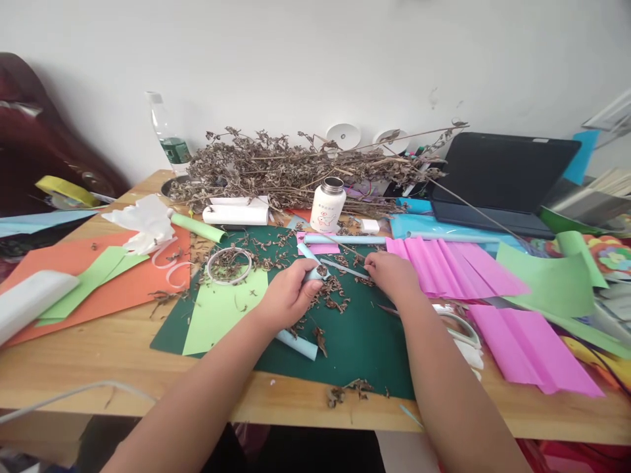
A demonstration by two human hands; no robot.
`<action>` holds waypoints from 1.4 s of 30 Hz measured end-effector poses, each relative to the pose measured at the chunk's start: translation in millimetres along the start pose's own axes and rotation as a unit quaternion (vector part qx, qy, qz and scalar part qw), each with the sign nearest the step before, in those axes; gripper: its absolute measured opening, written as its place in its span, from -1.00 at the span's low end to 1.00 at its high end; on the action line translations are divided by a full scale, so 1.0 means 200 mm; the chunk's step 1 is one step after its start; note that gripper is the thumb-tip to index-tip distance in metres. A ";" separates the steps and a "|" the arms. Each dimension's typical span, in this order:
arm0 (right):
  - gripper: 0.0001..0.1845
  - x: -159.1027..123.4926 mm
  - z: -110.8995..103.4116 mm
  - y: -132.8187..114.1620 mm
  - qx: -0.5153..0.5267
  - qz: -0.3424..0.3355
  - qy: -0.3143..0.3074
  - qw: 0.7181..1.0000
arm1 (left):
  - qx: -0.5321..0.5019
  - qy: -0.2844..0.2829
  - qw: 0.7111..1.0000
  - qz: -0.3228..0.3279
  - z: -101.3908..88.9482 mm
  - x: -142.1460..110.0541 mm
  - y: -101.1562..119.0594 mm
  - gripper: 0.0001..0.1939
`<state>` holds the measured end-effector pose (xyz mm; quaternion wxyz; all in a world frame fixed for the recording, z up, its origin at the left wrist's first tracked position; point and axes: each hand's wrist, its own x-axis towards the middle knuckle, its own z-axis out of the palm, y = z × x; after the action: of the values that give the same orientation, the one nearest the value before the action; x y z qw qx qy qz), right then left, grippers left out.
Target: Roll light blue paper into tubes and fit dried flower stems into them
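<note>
My left hand (pixel 290 293) is closed around a light blue paper tube (pixel 319 271), and brown dried bits show in its end. Another light blue tube (pixel 298 345) lies below that wrist; whether the two are joined is hidden. Between thumb and fingers, my right hand (pixel 392 274) pinches a thin dry stem (pixel 352 250) pointing up and left. Crumbled dried leaves (pixel 335 295) are scattered over the green cutting mat (pixel 365 348) around both hands. A narrow blue paper strip (pixel 345 268) lies between the hands. Partly under my right forearm are scissors (pixel 461 326).
A heap of dried plants (pixel 276 164) spans the back, behind an uncapped white bottle (pixel 328 205). Pink crepe paper (pixel 458 266) and a laptop (pixel 503 177) are on the right. Orange paper (pixel 133 289), a tape ring (pixel 229 266) and a plastic bottle (pixel 169 135) stand or lie left.
</note>
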<state>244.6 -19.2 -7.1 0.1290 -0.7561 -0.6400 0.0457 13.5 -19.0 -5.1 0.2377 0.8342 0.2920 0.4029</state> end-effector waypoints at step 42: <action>-0.83 -0.26 -0.12 -0.29 0.354 -0.348 0.117 0.860 | 0.078 -0.130 0.987 0.045 0.00 0.01 0.05 -0.64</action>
<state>186.0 -65.5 25.0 0.4698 -0.3869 -0.7824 0.1322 18.6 -24.6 2.7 0.1894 0.9077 0.2514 0.2776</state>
